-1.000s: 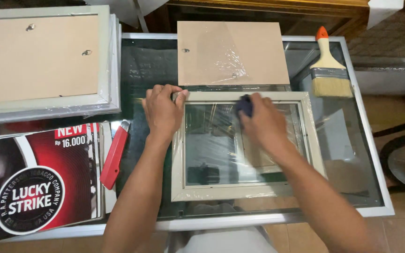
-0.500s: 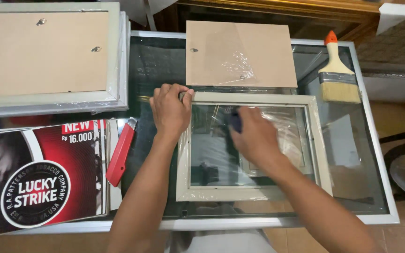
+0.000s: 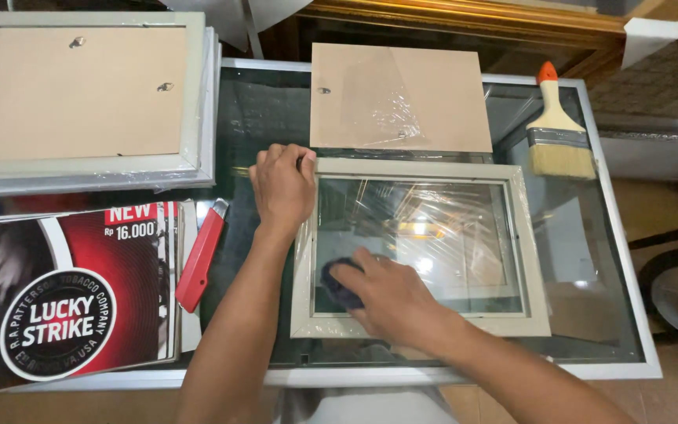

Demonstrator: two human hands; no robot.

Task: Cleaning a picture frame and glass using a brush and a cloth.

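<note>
Our right hand point(image 3: 390, 302), fingers closed on a dark blue cloth pad point(image 3: 340, 284), has slid from the glass's 12 o'clock edge to its 7 o'clock corner. Wiping is covering the pale rectangular picture frame point(image 3: 420, 248). Our left hand point(image 3: 282, 187) stays pressed flat at the 10 o'clock corner.

Glass-topped table point(image 3: 590, 259), tan floor point(image 3: 653, 212), gilt moulding point(image 3: 464, 20) behind

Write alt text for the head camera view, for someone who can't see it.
The right hand presses a dark cloth on the glass of a pale picture frame lying on a glass table, while the left hand holds the frame's top left corner. Around it lie a backing board, a paintbrush, a red cutter and another frame.
</note>
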